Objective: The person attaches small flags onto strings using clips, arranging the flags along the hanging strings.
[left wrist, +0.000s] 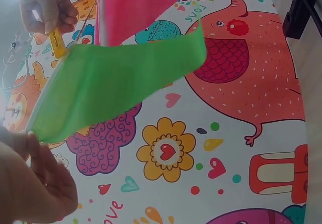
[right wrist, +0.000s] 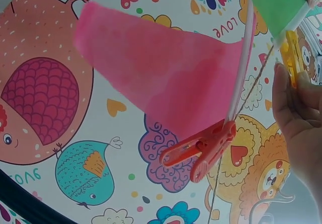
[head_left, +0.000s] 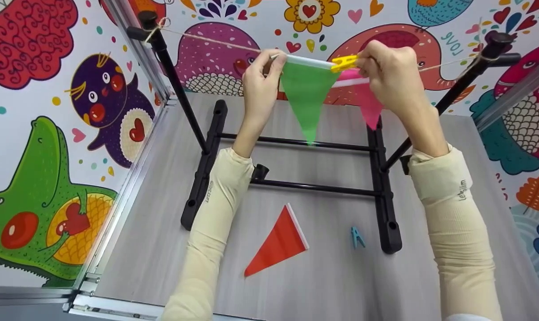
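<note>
In the head view my left hand (head_left: 261, 87) pinches the left end of a green triangular pennant's white top edge, close to the string (head_left: 211, 41). The green pennant (head_left: 312, 91) hangs point down. My right hand (head_left: 396, 78) pinches a yellow clothespin (head_left: 342, 63), whose tip is at the pennant's right corner. Whether its jaws also clasp the string I cannot tell. Just to the right, partly behind my right hand, is a pink pennant (head_left: 368, 104). A red clothespin (right wrist: 204, 151) clips one end of its white edge to the string in the right wrist view.
The string runs between two black posts (head_left: 178, 84) of a floor frame with crossbars (head_left: 318, 190). A red pennant (head_left: 278, 243) and a blue clothespin (head_left: 357, 237) lie on the grey surface in front. Cartoon-printed walls (head_left: 309, 26) stand behind and at both sides.
</note>
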Demonstrator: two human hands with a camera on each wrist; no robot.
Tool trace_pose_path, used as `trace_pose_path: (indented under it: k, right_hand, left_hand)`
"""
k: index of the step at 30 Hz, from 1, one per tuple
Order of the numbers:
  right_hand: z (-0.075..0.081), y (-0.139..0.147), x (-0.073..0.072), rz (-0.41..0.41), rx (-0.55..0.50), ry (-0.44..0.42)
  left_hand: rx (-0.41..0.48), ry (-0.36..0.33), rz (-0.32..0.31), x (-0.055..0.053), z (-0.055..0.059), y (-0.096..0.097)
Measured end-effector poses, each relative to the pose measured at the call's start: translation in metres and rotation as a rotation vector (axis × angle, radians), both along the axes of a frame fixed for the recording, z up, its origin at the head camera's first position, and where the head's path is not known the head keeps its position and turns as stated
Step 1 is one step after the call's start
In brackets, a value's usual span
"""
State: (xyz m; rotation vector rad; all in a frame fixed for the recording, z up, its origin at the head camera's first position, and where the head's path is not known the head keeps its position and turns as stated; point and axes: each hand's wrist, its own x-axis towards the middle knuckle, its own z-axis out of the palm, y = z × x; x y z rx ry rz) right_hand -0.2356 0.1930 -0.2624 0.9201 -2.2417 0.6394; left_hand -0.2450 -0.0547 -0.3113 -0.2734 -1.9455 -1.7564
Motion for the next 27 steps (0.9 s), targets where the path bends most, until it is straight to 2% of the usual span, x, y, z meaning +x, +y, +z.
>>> trace_pose_path:
  k: [4,10,20,25,27]
  right_hand:
    - [0.0020,-0.0006,-0.0005,-0.009,-0.015,-0.051]
    - [0.0037,-0.0024,-0.0040,0.009,-0.001,-0.083]
    - [0.0089,-0.0036,0.0016,-0.070,0.041,-0.204]
    - [0.0084,-0.0032,0.0009,-0.074,0.057,-0.244]
    - [0.0071,-0.0028,0.0005,-0.064,0.049,-0.235]
  left_hand:
    - [0.003,0.005,0.009,-0.0003,0.0001,0.0012]
    - [0.002,0.021,0.009,-0.0012,-0.0001,0.0024]
    - [0.020,0.006,0.004,-0.0024,-0.0006,0.0043]
    - [0.037,0.014,-0.013,-0.0027,-0.0013,0.0054]
    - [0.044,0.006,-0.020,-0.0027,-0.0020,0.0055]
